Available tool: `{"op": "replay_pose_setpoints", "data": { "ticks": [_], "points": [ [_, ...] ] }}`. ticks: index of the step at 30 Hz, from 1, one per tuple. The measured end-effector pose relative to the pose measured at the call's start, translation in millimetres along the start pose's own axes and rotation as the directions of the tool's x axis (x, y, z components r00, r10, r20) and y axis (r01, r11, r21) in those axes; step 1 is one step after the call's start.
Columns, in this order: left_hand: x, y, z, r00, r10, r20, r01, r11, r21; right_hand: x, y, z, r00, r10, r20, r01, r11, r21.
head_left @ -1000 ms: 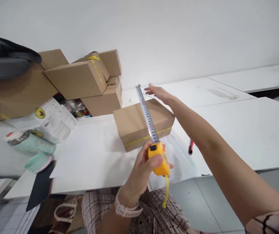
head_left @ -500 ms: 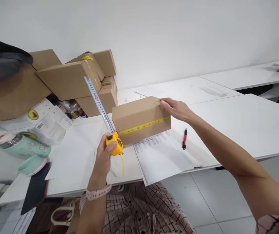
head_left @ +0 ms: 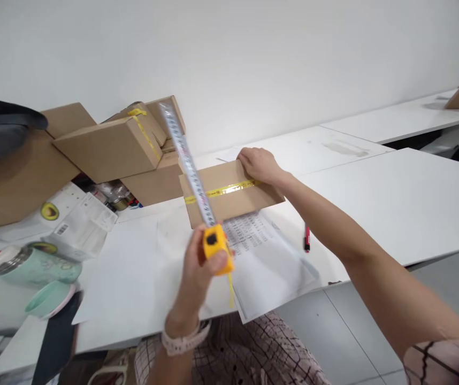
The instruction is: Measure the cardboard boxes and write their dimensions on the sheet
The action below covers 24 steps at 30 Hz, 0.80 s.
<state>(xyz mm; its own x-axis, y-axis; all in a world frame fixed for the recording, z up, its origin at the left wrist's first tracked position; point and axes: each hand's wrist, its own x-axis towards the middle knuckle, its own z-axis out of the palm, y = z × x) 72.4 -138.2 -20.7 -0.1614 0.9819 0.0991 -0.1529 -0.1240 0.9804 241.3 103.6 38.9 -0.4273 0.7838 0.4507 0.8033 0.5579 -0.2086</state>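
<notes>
White desk [head_left: 390, 198]; left hand [head_left: 195, 272], fingers wrapped round tape measure [head_left: 220, 241]; right hand [head_left: 260, 163], fingers bent, gripping carton [head_left: 233, 203].

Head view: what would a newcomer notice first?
Probably the yellow tape measure in the left hand, its metal blade extended upward through mid-view. Next, the taped cardboard box behind it, with the right hand gripping its far edge. Then the stacked boxes at left.

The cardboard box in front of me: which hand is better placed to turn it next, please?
Probably the right hand: it holds the cardboard box at the upper edge, while the left hand is occupied with the yellow tape measure.
</notes>
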Motion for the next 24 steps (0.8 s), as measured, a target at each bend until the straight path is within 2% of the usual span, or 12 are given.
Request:
{"op": "replay_pose_setpoints", "data": {
  "ticks": [3, 7, 13, 24],
  "points": [
    [-20.8, -28.1, 30.6, 0.981, -0.137, 0.137, 0.152, 0.983, -0.101, 4.9, -4.4, 4.1, 0.997, 0.067, -0.033, -0.067, 0.998, 0.002],
    [-26.6, -56.0, 53.3, 0.956, -0.216, 0.199, 0.249, 0.955, -0.159, 13.9, -5.9, 8.0, 0.993, 0.113, -0.034, -0.111, 0.992, 0.057],
    [-22.5, -68.4, 59.4, 0.936, -0.262, 0.235, 0.298, 0.946, -0.130, 24.8, -7.1, 13.0, 0.983, 0.177, -0.041, -0.173, 0.981, 0.084],
    [-27.6, -84.2, 63.0, 0.932, -0.262, 0.250, 0.300, 0.946, -0.125, 28.6, -9.5, 16.0, 0.991, 0.120, -0.058, -0.118, 0.992, 0.048]
  ]
}}
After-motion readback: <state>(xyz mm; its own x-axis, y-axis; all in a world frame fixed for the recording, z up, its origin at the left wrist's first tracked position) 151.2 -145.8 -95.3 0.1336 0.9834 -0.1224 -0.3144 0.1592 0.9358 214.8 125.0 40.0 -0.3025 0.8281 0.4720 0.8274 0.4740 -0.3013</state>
